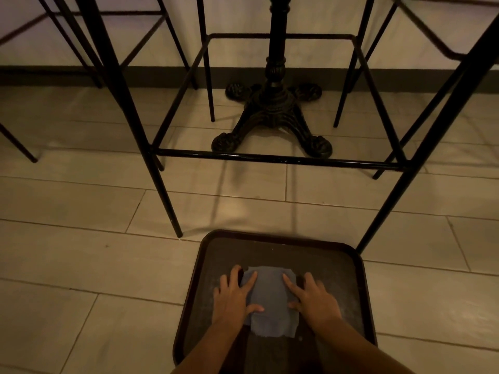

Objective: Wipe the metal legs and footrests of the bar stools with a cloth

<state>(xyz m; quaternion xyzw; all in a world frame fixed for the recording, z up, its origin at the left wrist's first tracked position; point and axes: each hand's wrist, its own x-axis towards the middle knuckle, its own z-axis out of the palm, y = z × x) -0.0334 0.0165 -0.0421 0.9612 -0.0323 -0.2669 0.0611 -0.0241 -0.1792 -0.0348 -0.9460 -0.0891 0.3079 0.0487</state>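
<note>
A blue-grey cloth [271, 300] lies flat on a dark tray [343, 268] on the floor near the bottom centre. My left hand [233, 296] rests on the cloth's left side with fingers spread. My right hand [313, 299] presses its right side the same way. Neither hand grips it. Just beyond the tray stands a black metal bar stool; its front footrest bar [270, 157] runs across the middle, with its front left leg [164, 195] and front right leg [391, 201] coming down on either side of the tray.
An ornate black table pedestal [272, 114] stands behind the footrest. More stool frames stand at the left [89, 49] and right [432, 36]. The floor is pale tile [81, 252] and a dark skirting [405, 79] runs along the wall.
</note>
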